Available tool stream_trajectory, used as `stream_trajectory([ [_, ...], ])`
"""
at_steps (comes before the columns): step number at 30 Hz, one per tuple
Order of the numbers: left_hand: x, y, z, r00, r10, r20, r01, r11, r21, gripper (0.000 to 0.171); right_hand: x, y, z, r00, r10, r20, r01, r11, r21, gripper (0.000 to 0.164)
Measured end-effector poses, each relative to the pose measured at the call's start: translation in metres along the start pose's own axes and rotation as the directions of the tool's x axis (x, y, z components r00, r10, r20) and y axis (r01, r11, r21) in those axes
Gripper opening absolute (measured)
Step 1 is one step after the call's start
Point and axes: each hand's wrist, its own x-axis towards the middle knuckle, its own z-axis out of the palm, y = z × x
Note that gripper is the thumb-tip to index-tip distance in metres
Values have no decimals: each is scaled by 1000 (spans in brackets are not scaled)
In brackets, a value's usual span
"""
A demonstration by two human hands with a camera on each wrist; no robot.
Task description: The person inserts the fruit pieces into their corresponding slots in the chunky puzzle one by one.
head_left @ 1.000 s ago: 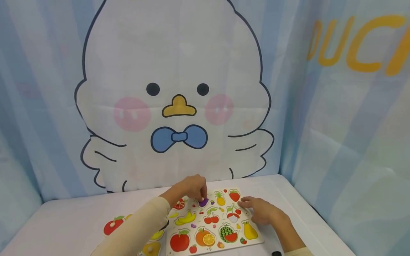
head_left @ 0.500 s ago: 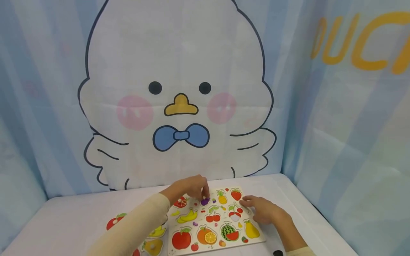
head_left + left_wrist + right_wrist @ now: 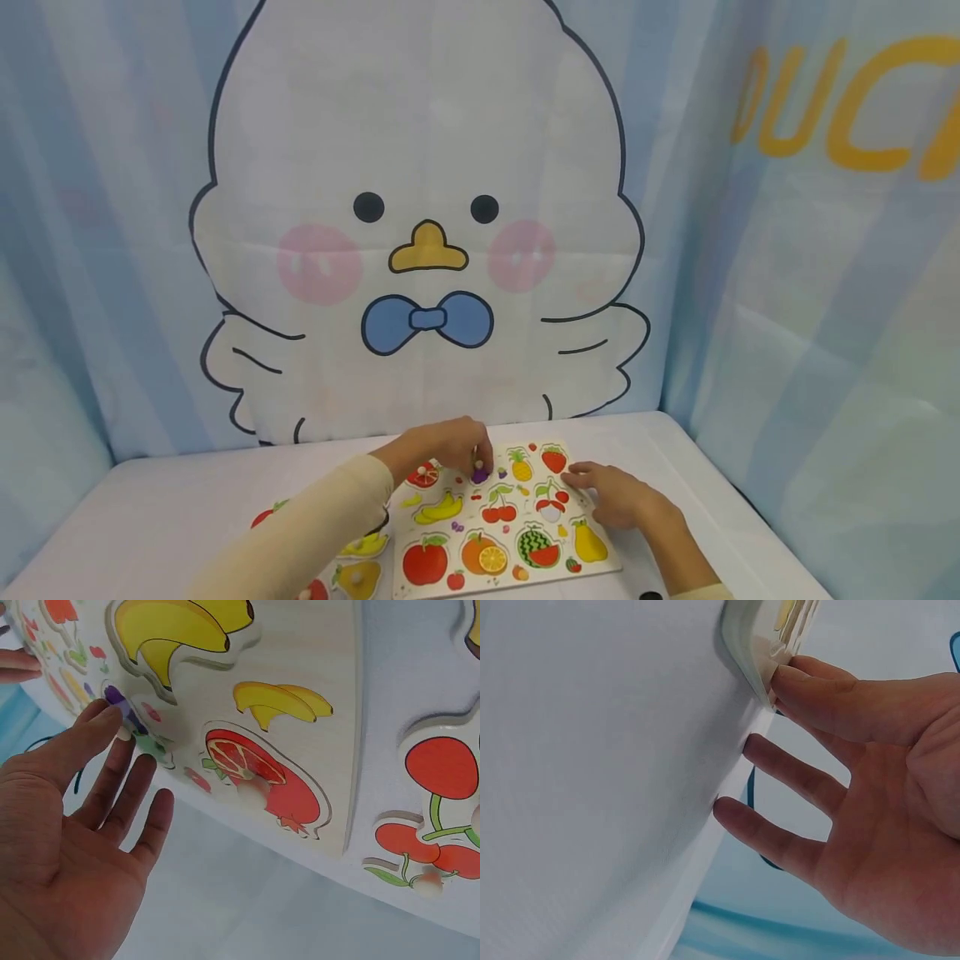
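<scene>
A fruit puzzle board (image 3: 429, 532) lies on the white table, printed with apple, orange, watermelon, pear and other fruits. My left hand (image 3: 457, 444) reaches over its far part. Thumb and forefinger pinch the knob of a purple grape puzzle piece (image 3: 127, 710), which sits at the grape recess; whether it lies fully flat I cannot tell. Beside it, a pomegranate piece (image 3: 292, 796) with a knob lies in the board. At the board's right edge, my right hand (image 3: 617, 493) holds the rim between thumb and forefinger, its other fingertips (image 3: 731, 808) touching the table.
Left of the board lie loose knobbed pieces, among them a pear (image 3: 357, 578), bananas (image 3: 365, 547) and cherries (image 3: 405, 844), partly behind the left sleeve (image 3: 300, 533). A dark object (image 3: 650, 596) shows at the bottom edge. Printed curtains (image 3: 810, 375) enclose the table.
The left hand has shifted slightly at the grape piece, lowering a little while pinching its knob. The right hand keeps its place on the board's edge. The head view has drifted slightly.
</scene>
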Motion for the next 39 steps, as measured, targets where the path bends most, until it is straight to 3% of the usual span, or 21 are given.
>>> stream_trajectory([
  [8, -8, 13, 0, 988, 153, -20, -149, 981, 128, 25, 1, 0, 3, 1000, -5, 9, 5, 1000, -15, 61],
  [12, -13, 17, -1, 978, 205, -34, -199, 970, 139, 22, 1, 0, 4, 1000, 3, 14, -3, 1000, -17, 61],
  [22, -30, 8, -2, 978, 208, -9, -207, 976, 65, 19, 0, 2, 1, 1000, -8, 6, 8, 1000, -4, 63],
  [32, -53, -9, -7, 991, 133, 5, -133, 991, -18, 20, -1, 1, 0, 1000, -19, -14, 19, 1000, -19, 60],
  [39, -73, -27, -3, 986, 167, 8, -167, 986, -24, 17, -3, 0, -1, 1000, -25, 4, 25, 1000, -12, 62],
])
